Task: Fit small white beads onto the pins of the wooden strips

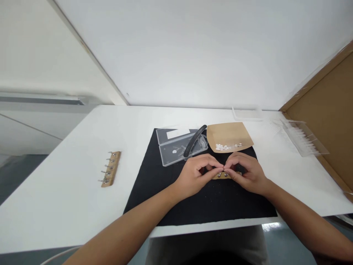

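My left hand [199, 173] and my right hand [245, 172] meet at the fingertips above a small wooden strip [223, 176] with metal fittings. Thumb and forefinger are pinched on both sides, and whatever lies between them is too small or hidden to name. The strip rests on a black cloth [176, 198], partly covered by my fingers. Just beyond my hands stands a brown paper tray [228, 133] with small white pieces [222, 147] along its near side.
A clear plastic case [171, 152] lies open on the cloth, with a black curved bar [194, 141] across it. Another wooden strip with metal clips [111, 169] lies on the left of the white table [68, 191]. At right are clear racks [302, 140] beside a cardboard panel [328, 110].
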Demonstrator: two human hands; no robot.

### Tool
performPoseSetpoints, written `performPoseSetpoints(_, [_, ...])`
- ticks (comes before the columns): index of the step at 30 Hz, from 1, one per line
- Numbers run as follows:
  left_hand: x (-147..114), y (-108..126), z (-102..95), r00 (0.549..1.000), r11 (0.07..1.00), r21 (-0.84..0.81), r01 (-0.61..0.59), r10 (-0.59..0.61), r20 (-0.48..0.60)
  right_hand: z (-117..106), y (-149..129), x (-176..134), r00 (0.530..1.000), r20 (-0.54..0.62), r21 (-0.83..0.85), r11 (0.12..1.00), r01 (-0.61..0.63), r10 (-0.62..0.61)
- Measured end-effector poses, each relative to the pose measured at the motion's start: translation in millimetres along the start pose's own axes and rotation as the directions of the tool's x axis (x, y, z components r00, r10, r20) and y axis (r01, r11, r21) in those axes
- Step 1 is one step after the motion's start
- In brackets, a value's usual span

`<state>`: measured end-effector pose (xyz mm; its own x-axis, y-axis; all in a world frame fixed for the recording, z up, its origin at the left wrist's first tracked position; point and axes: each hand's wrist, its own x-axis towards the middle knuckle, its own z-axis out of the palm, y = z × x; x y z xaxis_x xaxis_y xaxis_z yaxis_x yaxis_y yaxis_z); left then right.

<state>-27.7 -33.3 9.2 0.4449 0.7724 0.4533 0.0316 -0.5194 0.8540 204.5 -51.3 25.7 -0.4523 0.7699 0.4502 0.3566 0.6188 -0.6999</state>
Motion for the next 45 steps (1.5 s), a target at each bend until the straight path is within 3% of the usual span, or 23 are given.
performPoseSetpoints(8, [1, -4, -5.3, 0.992, 0.991, 0.052, -0.120, 0.118, 0.048, 2, 4, -2, 0.997, 0.078, -0.012, 1.000, 0.005, -0.004])
performPoseSetpoints(13, [-1, -9, -7.3, 0.985, 0.980, 0.111, -0.166, 0.160, 0.058, 0, 3, -1, 0.998, 0.063, -0.029, 1.000, 0.001, 0.000])
performPoseSetpoints(18, [-1, -13, -9.3, 0.953, 0.906, 0.307, -0.293, 0.250, 0.173, -7, 2, 1, 0.995, 0.085, -0.150, 0.987, 0.061, -0.049])
performPoseSetpoints(21, [-1, -14, -9.2, 0.940, 0.876, 0.385, -0.291, 0.187, 0.286, -12, 3, 0, 0.987, 0.130, -0.253, 0.960, 0.123, -0.093])
performPoseSetpoints(25, [-1, -17, -7.5, 0.925, 0.897, 0.353, -0.267, 0.137, 0.353, -16, 4, -2, 0.987, 0.135, -0.319, 0.939, 0.131, -0.092])
performPoseSetpoints(32, [0, -21, -4.7, 0.920, 0.914, 0.307, -0.264, 0.144, 0.364, -15, 4, -4, 0.983, 0.167, -0.359, 0.924, 0.133, -0.076])
performPoseSetpoints(45, [-5, -28, -0.3, 0.935, 0.900, 0.387, -0.199, 0.055, 0.351, -11, 2, -3, 0.976, 0.201, -0.382, 0.911, 0.155, -0.082])
